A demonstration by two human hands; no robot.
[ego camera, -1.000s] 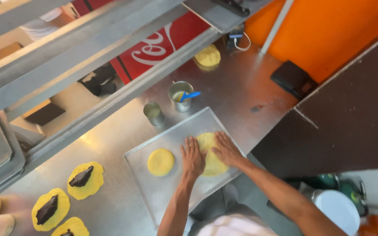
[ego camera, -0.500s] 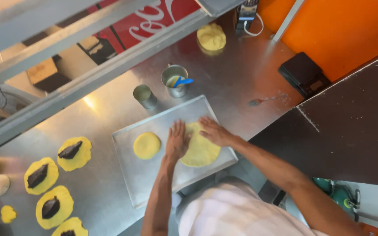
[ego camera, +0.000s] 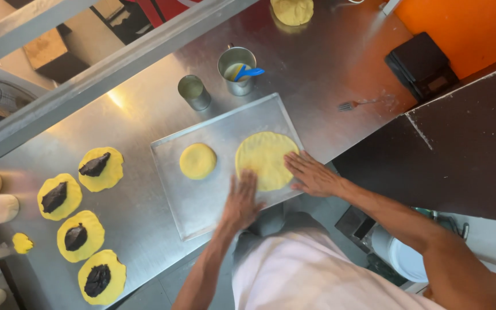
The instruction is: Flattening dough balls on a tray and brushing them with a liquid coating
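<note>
Steel counter fills the frame, metal tray at centre. Left hand and right hand lie flat and open, gripping nothing, palms spreading the yellow dough disc thin.

Flat round yellow dough disc on the metal tray, beside a smaller, thicker dough round

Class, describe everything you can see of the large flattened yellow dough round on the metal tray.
The large dough round is a thin, pale yellow disc, roughly circular with a slightly uneven edge and a smooth matte surface. It lies flat on the right half of the metal tray, right of a smaller, thicker yellow disc, apart from it. The left hand rests at its lower left edge, fingertips on the dough. The right hand presses its right edge with spread fingers. No filling lies on it.
</note>
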